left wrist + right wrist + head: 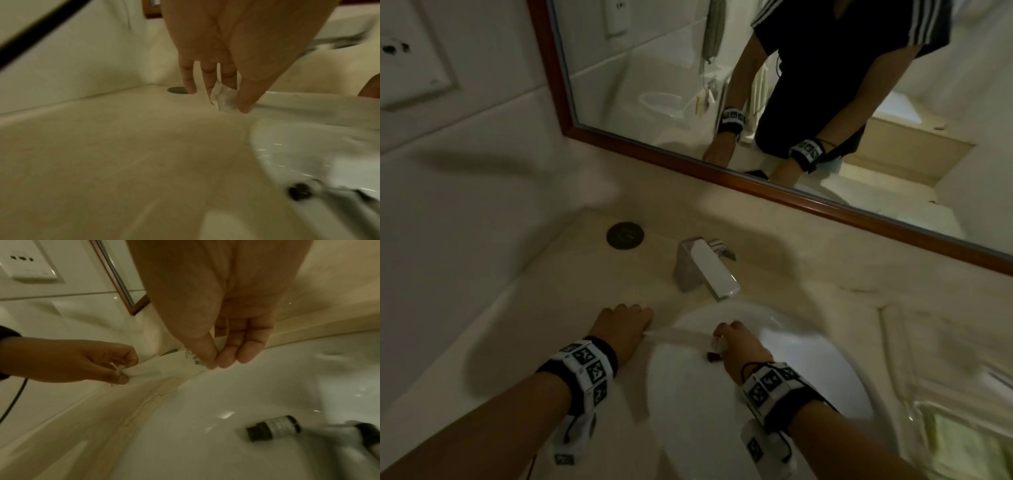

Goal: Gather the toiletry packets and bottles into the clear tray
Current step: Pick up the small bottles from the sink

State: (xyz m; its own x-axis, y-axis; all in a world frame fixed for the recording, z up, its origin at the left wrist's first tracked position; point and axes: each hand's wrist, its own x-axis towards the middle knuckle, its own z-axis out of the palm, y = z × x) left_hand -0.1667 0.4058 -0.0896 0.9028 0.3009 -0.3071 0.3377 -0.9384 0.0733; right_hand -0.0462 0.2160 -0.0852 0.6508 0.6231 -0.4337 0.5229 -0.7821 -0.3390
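A long white packet point(160, 368) is stretched between my two hands over the left rim of the sink point(774, 315). My left hand point(121, 372) pinches its left end between thumb and fingers, seen close up in the left wrist view point(224, 100). My right hand point(207, 365) pinches the printed right end. In the head view the left hand point(643, 325) is over the counter and the right hand point(720, 337) over the basin. A small dark bottle point(273, 428) with a pale label lies on its side in the basin. A blurred clear tray point(928, 407) sits at the right.
A chrome faucet point(705, 270) stands behind the basin. A dark round plug point(625, 234) is set in the beige counter point(517, 325) at the back left. A wood-framed mirror point(756, 186) and a wall socket point(30, 264) lie beyond.
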